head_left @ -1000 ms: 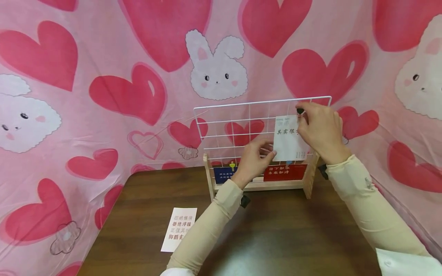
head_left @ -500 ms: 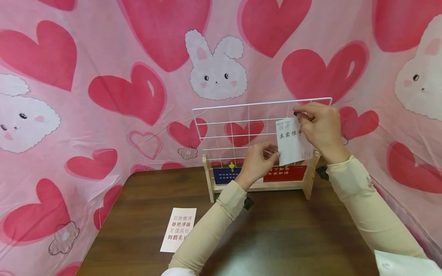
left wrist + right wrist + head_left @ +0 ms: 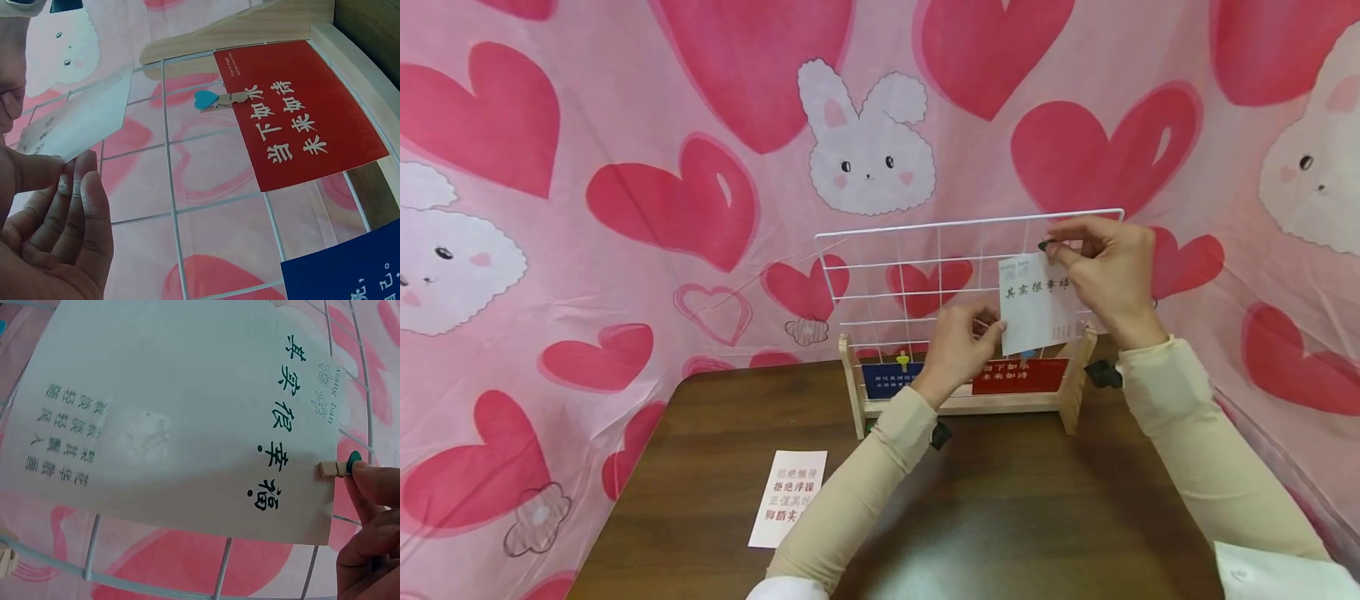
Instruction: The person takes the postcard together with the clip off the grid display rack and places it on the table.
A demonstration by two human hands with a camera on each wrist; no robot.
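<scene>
A white card (image 3: pixel 1033 312) with Chinese lettering is held up in front of the right part of a white wire grid (image 3: pixel 940 275). My left hand (image 3: pixel 958 350) pinches its lower left edge between thumb and fingers. With thumb and forefinger, my right hand (image 3: pixel 1108 279) pinches a small wooden clothespin (image 3: pixel 334 469) with a green end, whose tip overlaps the card's top edge in the right wrist view. Below, a red card (image 3: pixel 306 119) hangs on the grid from a clothespin with a blue heart (image 3: pixel 206 100). My left hand partly covers a blue card (image 3: pixel 887 382) in the head view.
The grid stands in a wooden base (image 3: pixel 970 406) at the back of a brown table (image 3: pixel 1000 517). Another white card (image 3: pixel 786 496) with red and grey lettering lies on the table, partly behind my left forearm. A pink heart-and-rabbit cloth (image 3: pixel 700 100) hangs behind.
My right hand has shifted slightly right, uncovering more lettering at the white card's top right. The card tilted a little and moved slightly down and right. My left hand keeps pinching its edge.
</scene>
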